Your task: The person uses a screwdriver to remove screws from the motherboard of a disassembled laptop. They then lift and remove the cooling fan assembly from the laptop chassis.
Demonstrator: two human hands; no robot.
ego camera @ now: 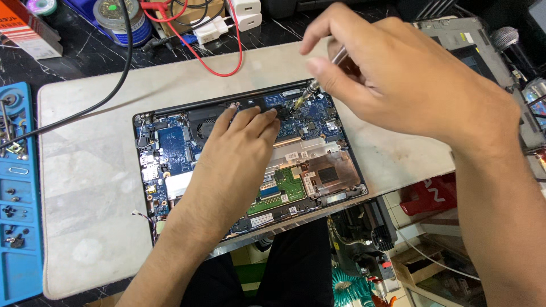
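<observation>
So, left hand [236, 150] flat, open on laptop [170, 142], pinning it steady; right hand [392, 74] pinching screwdriver [310, 91], tip on far board screw.

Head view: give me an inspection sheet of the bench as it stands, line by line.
Surface: pale work mat on a dark marbled bench.
Job's things: opened laptop base, boards, fan and copper plate exposed; screwdriver, tip down on the board near the hinge edge.
Clutter: blue parts tray with small screws and bits, solder-type reel, white chargers.
Grippers: left hand flat on the laptop's internals; right hand pinching the screwdriver in its fingers.
Cables: black cable across the mat, red lead looping at its top edge.
Surroundings: second grey device at right, green coiled hose below the bench.
</observation>
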